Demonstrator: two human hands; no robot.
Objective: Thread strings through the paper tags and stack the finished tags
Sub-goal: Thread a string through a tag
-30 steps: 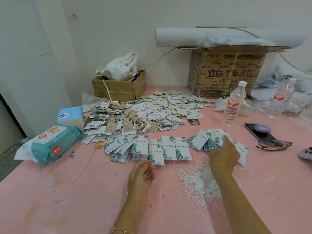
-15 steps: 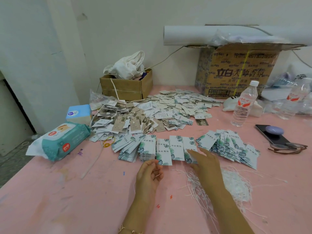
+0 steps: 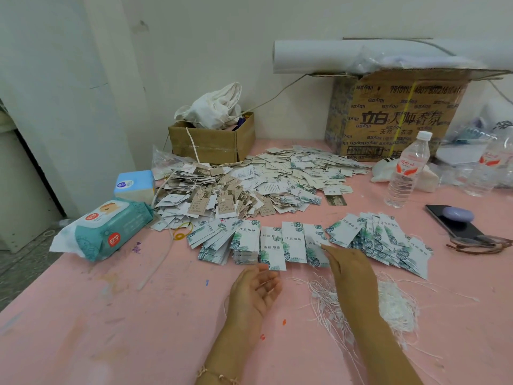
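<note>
the right hand point(image 3: 350, 266) lies flat, fingers straight, its tips pressing a leaf-printed tag point(image 3: 313, 241) in the row laid on the pink table point(image 3: 111, 329). the left hand point(image 3: 254, 291) rests palm up just before that row, fingers loosely curled; a thin string possibly lies across them. the tangle of white strings point(image 3: 394, 307) sits beneath the right forearm.
</note>
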